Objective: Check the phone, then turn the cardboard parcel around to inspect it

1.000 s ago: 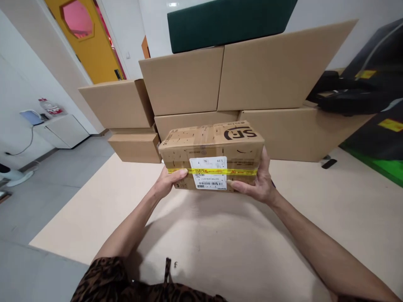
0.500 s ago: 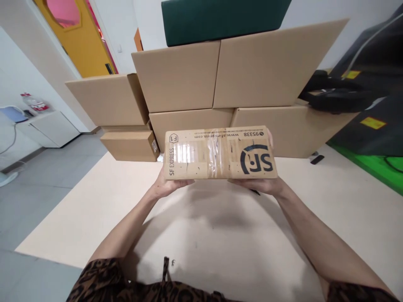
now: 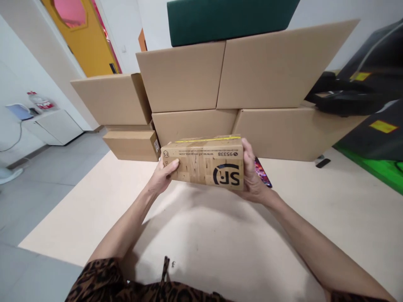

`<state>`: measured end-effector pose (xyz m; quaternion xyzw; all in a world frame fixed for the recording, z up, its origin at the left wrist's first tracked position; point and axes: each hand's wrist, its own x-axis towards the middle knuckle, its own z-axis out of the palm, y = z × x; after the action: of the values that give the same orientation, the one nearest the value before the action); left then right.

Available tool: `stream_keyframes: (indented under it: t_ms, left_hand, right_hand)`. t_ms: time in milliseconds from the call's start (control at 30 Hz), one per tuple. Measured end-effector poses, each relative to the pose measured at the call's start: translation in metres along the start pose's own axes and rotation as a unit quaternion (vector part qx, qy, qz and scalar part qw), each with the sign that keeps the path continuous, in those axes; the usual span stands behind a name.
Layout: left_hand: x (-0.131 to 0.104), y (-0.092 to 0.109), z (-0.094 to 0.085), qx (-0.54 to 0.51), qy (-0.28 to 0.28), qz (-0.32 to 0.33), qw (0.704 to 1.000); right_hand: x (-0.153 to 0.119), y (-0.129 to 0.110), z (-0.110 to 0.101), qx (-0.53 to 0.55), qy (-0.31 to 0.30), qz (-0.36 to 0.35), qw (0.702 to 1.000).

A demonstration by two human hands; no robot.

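Between my two hands a small cardboard box (image 3: 201, 167) is held above the table, its print upside down. Clear tape crosses its near face, and a yellow strip runs along its top edge. My left hand (image 3: 162, 176) grips the left end, thumb pressed on the near face. On the right end my right hand (image 3: 252, 174) is closed, its fingers along the side and its palm by the lower corner. Just beyond my right hand a phone (image 3: 263, 173) with a lit screen lies on the table, partly hidden by that hand.
Large cardboard boxes (image 3: 258, 75) are stacked at the back, with a dark green box (image 3: 233, 21) on top. A smaller carton (image 3: 132, 144) stands at the left of the stack. To the right a small black object (image 3: 323, 163) lies on the pale table (image 3: 201, 251).
The box has tipped and turned, bringing its top edge with the yellow strip into view. My left thumb has come onto the near face. The phone now shows beside my right hand.
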<state>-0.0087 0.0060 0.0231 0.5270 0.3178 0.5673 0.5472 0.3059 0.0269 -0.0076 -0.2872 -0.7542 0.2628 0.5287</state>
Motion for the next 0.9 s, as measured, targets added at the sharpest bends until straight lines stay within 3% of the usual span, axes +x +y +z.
stream_keyframes:
  t_ms: [100, 167, 267, 333, 400, 467, 567, 667, 767, 900]
  left_hand:
    - [-0.001, -0.020, 0.001, 0.042, 0.045, 0.040, 0.997]
    - [-0.003, -0.031, 0.001, 0.107, 0.044, 0.114, 0.987]
    - [-0.006, -0.039, -0.002, 0.229, -0.003, 0.265, 0.937]
    - [-0.007, -0.038, -0.005, 0.282, -0.059, 0.335, 0.897]
    - [-0.008, -0.036, -0.007, 0.299, -0.104, 0.349, 0.882]
    - [-0.011, -0.034, -0.008, 0.288, -0.111, 0.320, 0.896]
    - [-0.014, -0.033, -0.005, 0.240, -0.075, 0.232, 0.940]
    - [-0.015, -0.030, 0.001, 0.139, -0.048, 0.105, 0.984]
    - [-0.013, -0.025, 0.008, 0.048, -0.058, -0.005, 0.997]
    - [-0.013, -0.024, 0.009, 0.051, -0.038, -0.002, 0.998]
  right_hand:
    - [-0.007, 0.003, 0.003, 0.045, 0.027, -0.004, 0.999]
    - [-0.008, 0.003, 0.003, 0.101, 0.088, 0.025, 0.991]
    - [-0.005, -0.003, 0.004, 0.179, 0.178, 0.129, 0.959]
    - [-0.001, -0.011, 0.006, 0.239, 0.177, 0.222, 0.929]
    - [0.004, -0.021, 0.009, 0.292, 0.163, 0.304, 0.892]
    - [0.008, -0.030, 0.011, 0.318, 0.178, 0.339, 0.867]
    - [0.008, -0.038, 0.014, 0.316, 0.226, 0.316, 0.866]
    - [0.002, -0.034, 0.016, 0.268, 0.221, 0.239, 0.907]
    - [-0.007, -0.023, 0.014, 0.191, 0.154, 0.154, 0.957]
    - [-0.011, -0.011, 0.005, 0.163, 0.094, 0.139, 0.972]
